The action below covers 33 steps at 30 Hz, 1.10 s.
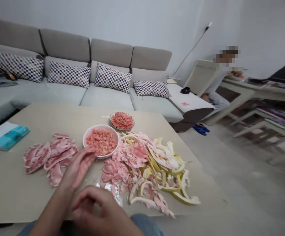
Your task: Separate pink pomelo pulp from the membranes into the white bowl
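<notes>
My left hand (82,165) reaches forward with its fingers stretched out, the tips over the near rim of a white bowl (84,141). Pink pomelo pulp (101,141) fills that bowl. Close to the table's front edge is my right hand (95,206), fingers curled in towards the thumb; whatever lies between them is hidden. Left of the bowl lie several pomelo segments (61,150) in their pale skins. To the right spreads a heap of pink membranes (122,164) and yellow-white peel (167,177). Behind the bowl stands a plate of pulp (122,120).
A blue tissue pack (9,139) lies at the left of the low table (46,114). A grey sofa (108,96) with checked cushions (114,78) runs behind it. At the far right a person (218,78) sits at a desk (245,87); blue slippers (201,129) lie on the floor.
</notes>
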Available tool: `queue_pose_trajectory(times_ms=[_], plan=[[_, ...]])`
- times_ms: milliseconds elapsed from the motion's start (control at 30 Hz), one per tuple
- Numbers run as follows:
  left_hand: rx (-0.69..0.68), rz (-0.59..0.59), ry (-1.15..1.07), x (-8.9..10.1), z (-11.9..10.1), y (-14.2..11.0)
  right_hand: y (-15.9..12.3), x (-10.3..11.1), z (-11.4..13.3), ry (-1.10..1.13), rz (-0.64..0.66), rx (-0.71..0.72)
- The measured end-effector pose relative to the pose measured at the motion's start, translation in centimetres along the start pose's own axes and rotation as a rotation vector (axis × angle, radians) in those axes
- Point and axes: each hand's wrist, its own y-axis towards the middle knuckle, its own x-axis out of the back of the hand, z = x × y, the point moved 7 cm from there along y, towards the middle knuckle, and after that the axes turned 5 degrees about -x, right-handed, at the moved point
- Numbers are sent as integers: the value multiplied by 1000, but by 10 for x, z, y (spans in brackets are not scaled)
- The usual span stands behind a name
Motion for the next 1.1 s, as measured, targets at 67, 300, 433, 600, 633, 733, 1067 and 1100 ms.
queue_pose_trajectory(times_ms=[67,300,433,600,633,733,1067,1100], plan=[[42,112,116,-9,6,-7,19,45,19,-19,-149,-6],[9,423,431,-29,18,-23,23,107,14,-170,-385,104],[2,504,483,-30,21,-26,23,97,16,-207,-227,183],[61,554,506,-29,23,-29,23,100,20,-211,-210,200],[69,562,507,-30,23,-30,23,101,20,-223,-223,203],[84,572,511,-30,25,-30,23,101,21,-254,-245,225],[77,581,519,-30,24,-31,23,107,14,-149,-335,123],[63,573,535,-29,22,-30,23,107,13,-132,-319,113]])
